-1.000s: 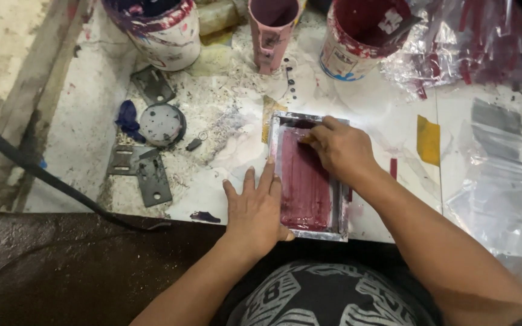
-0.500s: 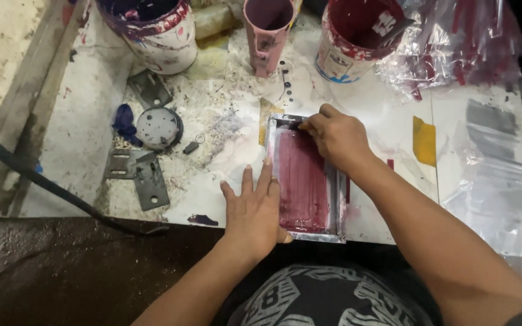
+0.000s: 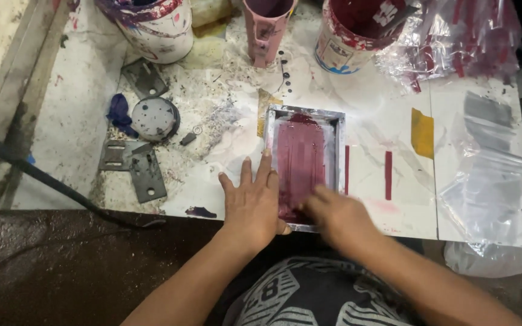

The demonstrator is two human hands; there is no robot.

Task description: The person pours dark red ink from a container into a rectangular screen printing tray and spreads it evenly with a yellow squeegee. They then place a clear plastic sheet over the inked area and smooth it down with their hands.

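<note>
A small metal-framed printing screen (image 3: 306,112) lies on the white, paint-stained table, its mesh (image 3: 300,154) coated in dark red ink. My left hand (image 3: 252,205) lies flat with fingers spread, touching the frame's left edge. My right hand (image 3: 339,218), blurred by motion, is at the frame's near end with fingers curled over a small squeegee that is mostly hidden beneath it.
At the back stand a white paint bucket (image 3: 158,30), a pink cup (image 3: 264,30), a red-ink bucket (image 3: 345,42) and a stained plastic bag (image 3: 454,42). To the left are a round metal lid (image 3: 154,119), metal plates (image 3: 146,175) and a black hose (image 3: 43,175). A clear plastic sheet (image 3: 484,181) lies at right.
My right hand has swept from the far end of the screen down to its near end, toward my body. My left hand has stayed beside the frame.
</note>
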